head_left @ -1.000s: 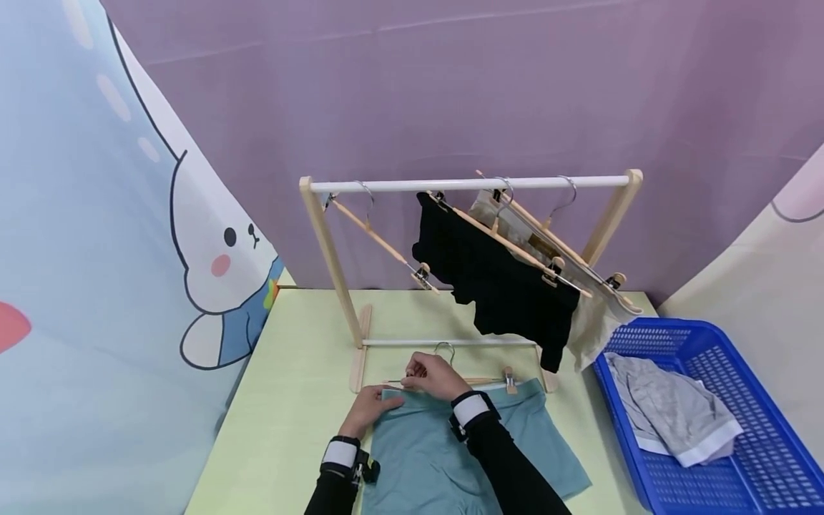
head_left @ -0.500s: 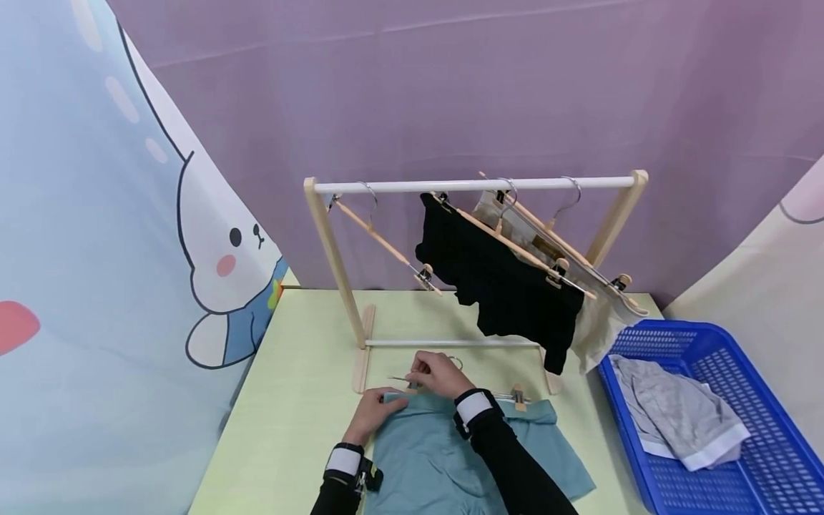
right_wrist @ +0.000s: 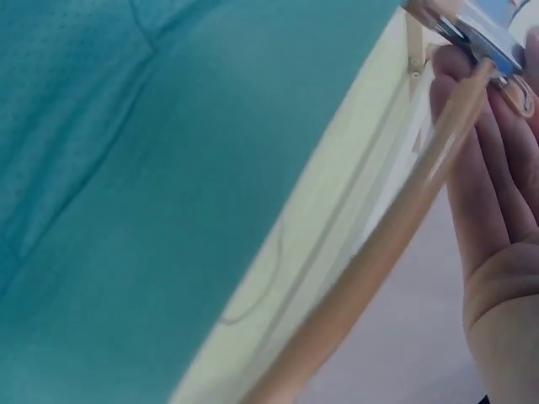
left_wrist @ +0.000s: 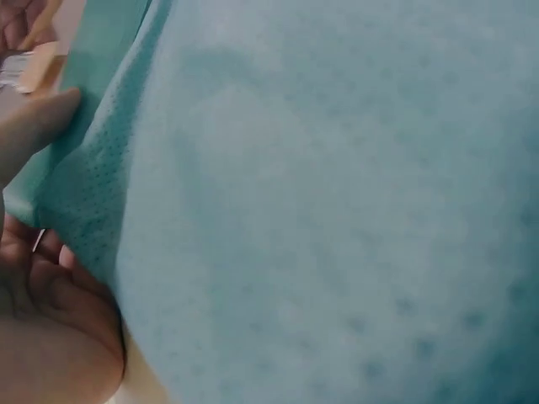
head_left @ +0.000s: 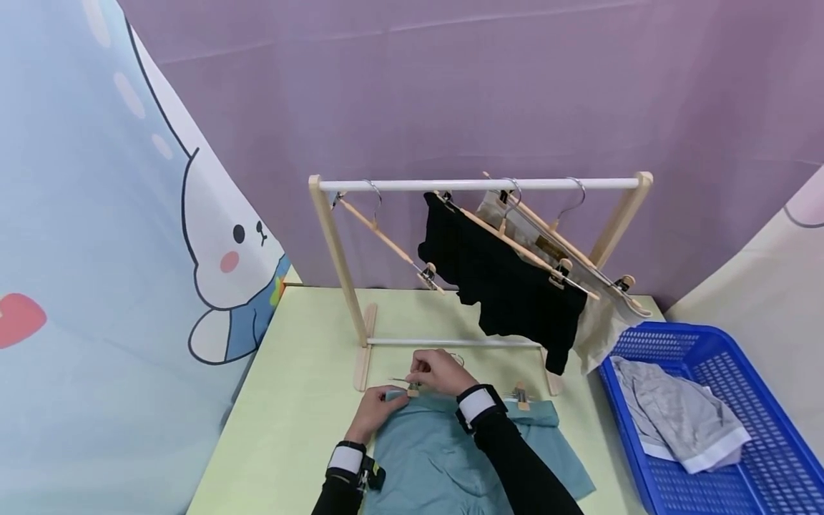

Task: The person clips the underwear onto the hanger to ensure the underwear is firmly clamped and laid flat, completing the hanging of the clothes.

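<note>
Teal shorts lie on the table, waistband toward the rack. My left hand pinches the waistband's left corner; in the left wrist view its thumb lies over the teal cloth with fingers beneath. With my right hand I grip the metal clip at the left end of a wooden clip hanger, just above the waistband. The hanger's other clip sits at the waistband's right part. Whether the left clip has cloth between its jaws cannot be told.
A rack with a white rail stands behind the hands. On it hang a bare clip hanger, black shorts and a beige garment. A blue basket at right holds a grey garment.
The right hand has drawn the hanger's left clip nearer the waistband, and the hanger has shifted slightly toward me. The left hand keeps its pinch on the corner. The head view has shifted slightly.
</note>
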The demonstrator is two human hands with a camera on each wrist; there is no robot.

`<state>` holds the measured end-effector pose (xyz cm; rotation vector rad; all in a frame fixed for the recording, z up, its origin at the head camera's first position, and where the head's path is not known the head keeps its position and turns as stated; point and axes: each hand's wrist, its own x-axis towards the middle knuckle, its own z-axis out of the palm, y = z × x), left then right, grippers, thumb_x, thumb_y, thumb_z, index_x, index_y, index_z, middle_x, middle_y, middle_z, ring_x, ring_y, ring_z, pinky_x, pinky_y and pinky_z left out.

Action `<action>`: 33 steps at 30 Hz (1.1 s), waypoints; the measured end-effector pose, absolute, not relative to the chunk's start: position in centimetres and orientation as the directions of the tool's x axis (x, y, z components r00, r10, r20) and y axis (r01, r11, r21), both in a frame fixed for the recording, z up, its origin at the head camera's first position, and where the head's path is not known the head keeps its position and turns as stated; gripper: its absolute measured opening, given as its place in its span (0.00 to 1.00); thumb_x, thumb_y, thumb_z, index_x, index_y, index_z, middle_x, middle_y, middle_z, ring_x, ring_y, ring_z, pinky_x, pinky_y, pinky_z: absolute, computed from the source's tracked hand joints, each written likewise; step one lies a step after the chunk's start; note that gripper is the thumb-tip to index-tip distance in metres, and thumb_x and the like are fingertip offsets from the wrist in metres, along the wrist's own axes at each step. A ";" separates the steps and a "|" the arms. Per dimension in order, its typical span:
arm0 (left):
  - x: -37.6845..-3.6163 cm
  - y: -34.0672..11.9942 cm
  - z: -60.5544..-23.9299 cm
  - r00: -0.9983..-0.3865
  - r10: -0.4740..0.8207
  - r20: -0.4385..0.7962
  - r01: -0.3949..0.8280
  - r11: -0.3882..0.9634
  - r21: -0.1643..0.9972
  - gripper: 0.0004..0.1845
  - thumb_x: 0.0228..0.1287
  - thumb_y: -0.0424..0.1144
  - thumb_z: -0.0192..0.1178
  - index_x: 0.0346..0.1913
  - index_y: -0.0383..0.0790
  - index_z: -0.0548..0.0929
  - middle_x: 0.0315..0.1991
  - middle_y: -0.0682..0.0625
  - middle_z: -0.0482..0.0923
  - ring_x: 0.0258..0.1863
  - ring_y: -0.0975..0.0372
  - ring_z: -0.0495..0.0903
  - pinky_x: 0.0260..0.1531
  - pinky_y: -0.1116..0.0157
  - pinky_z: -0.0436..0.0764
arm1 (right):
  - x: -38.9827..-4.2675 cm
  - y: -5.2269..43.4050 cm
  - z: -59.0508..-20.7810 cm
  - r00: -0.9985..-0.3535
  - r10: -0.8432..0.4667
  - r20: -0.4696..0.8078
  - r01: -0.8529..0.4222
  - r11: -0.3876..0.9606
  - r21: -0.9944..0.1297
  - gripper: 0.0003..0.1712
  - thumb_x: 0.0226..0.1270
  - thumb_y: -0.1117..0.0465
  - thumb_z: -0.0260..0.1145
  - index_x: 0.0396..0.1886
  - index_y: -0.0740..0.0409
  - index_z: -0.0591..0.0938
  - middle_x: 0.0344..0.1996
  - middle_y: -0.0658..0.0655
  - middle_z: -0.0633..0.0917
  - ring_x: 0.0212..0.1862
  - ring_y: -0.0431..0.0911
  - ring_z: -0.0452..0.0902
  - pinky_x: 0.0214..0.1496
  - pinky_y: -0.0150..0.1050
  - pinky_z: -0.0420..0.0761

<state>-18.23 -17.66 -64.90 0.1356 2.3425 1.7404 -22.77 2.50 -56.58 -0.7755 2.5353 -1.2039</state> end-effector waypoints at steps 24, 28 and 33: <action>-17.6 -16.7 -64.8 -0.989 0.135 -0.062 -0.018 0.304 0.953 0.10 0.64 0.46 0.67 0.41 0.45 0.91 0.41 0.49 0.88 0.43 0.58 0.85 0.43 0.66 0.80 | -22.3 2.7 -57.3 -0.862 -0.506 0.016 -0.361 0.592 -0.721 0.06 0.65 0.60 0.71 0.30 0.50 0.82 0.26 0.45 0.84 0.28 0.35 0.78 0.32 0.33 0.76; -17.0 -16.3 -64.2 -0.995 0.090 -0.037 -0.008 0.302 0.953 0.09 0.64 0.42 0.67 0.41 0.42 0.91 0.41 0.47 0.88 0.41 0.56 0.84 0.40 0.67 0.79 | -22.3 2.9 -57.2 -0.858 -0.514 -0.001 -0.351 0.588 -0.728 0.05 0.65 0.58 0.71 0.30 0.49 0.82 0.26 0.44 0.84 0.28 0.34 0.77 0.32 0.32 0.76; -16.7 -15.7 -62.8 -0.996 0.086 -0.023 0.000 0.259 0.966 0.09 0.66 0.35 0.65 0.43 0.34 0.89 0.42 0.39 0.87 0.45 0.47 0.84 0.42 0.65 0.80 | -22.5 3.2 -57.0 -0.863 -0.505 0.012 -0.349 0.579 -0.737 0.06 0.66 0.55 0.70 0.29 0.47 0.83 0.25 0.42 0.84 0.27 0.34 0.77 0.31 0.32 0.76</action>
